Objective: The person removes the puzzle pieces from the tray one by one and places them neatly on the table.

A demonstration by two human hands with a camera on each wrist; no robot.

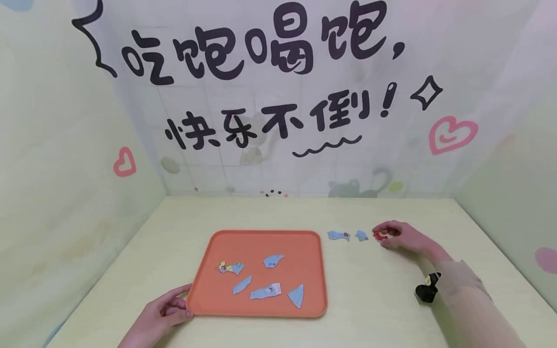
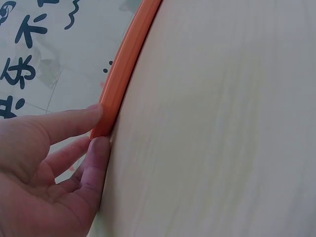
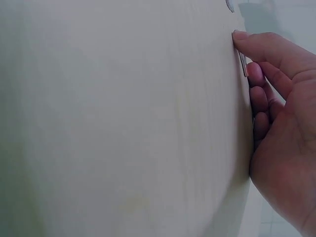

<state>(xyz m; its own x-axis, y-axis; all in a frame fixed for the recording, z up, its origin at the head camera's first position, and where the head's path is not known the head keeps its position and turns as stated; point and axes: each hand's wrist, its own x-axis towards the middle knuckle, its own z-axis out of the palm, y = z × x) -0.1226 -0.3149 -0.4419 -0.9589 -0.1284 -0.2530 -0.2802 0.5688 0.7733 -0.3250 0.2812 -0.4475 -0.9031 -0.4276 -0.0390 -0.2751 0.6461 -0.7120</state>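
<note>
My left hand (image 1: 163,311) holds the near left corner of an orange tray (image 1: 256,311), thumb and fingertips against its rim (image 2: 123,74). Several irregular, mostly light blue puzzle pieces lie in the tray, among them a triangular piece (image 1: 296,296) and a yellow-and-blue piece (image 1: 231,267). To the tray's right, my right hand (image 1: 402,238) pinches a red and white puzzle piece (image 1: 380,236) at the table surface, its far part hidden by the fingers. In the right wrist view, this piece (image 3: 243,63) shows edge-on between thumb and fingers.
Two blue pieces lie in a row left of my right hand, a longer piece (image 1: 338,235) and a smaller piece (image 1: 361,235). A black object (image 1: 426,291) is at the right wrist. Printed curtain walls (image 1: 278,169) enclose the pale wooden table (image 1: 370,299).
</note>
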